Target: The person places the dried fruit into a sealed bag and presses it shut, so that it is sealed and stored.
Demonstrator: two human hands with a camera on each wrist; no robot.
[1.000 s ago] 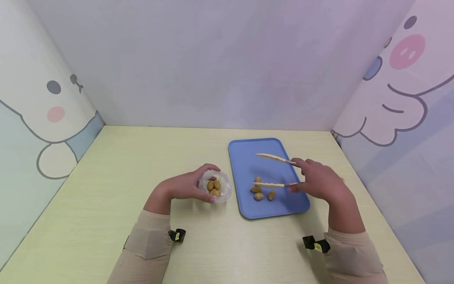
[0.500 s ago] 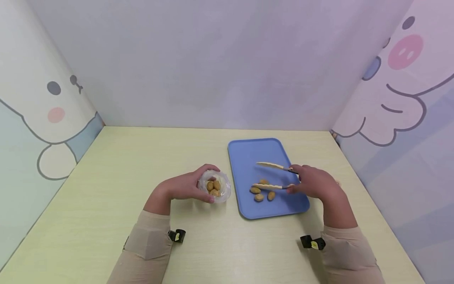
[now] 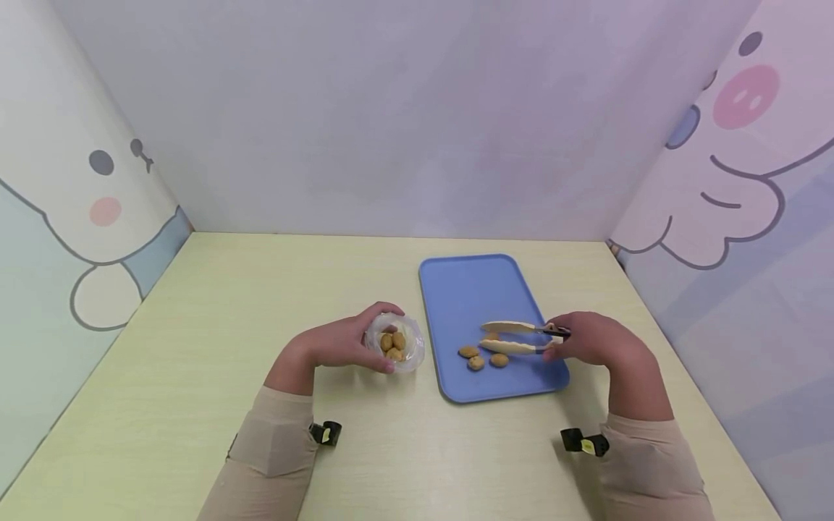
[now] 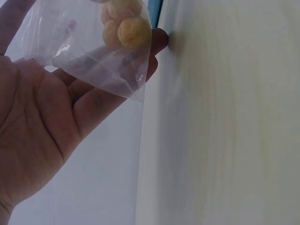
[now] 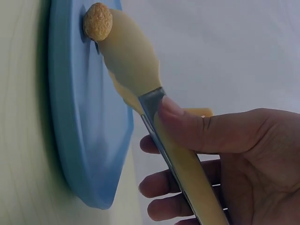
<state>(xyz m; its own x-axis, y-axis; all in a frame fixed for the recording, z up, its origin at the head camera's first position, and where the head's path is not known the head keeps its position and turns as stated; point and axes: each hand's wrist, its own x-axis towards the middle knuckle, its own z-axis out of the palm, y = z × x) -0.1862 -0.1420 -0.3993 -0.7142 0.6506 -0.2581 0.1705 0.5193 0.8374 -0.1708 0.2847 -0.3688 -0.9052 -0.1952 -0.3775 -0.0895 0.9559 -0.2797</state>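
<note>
My left hand (image 3: 339, 341) holds a clear plastic bag (image 3: 415, 349) with its mouth spread. Inside the bag lie several round, tan snack-like balls (image 4: 134, 33). My right hand (image 3: 589, 339) grips a pair of tongs (image 3: 510, 348) with cream, scalloped tips and metal-and-cream arms. The tips are low over the blue tray (image 3: 465, 282), one on each side of a brown ball (image 3: 491, 336); whether they touch it cannot be told. Other brown pieces (image 3: 476, 363) rest on the tray near the tips. In the right wrist view a rough-skinned piece (image 5: 97, 22) sits beside the tong tip.
The tray stands on a pale wooden table (image 3: 260, 282), right of the bag. A grey wall (image 3: 391, 123) rises behind, with cartoon-printed panels (image 3: 723, 181) at the sides. A black strap device (image 3: 584, 442) sits at each wrist.
The tongs' tips have come closer together and lower, over the tray, around one ball. The right hand first shifted left, then back right. Pieces on the tray shifted slightly. The left hand stays put.
</note>
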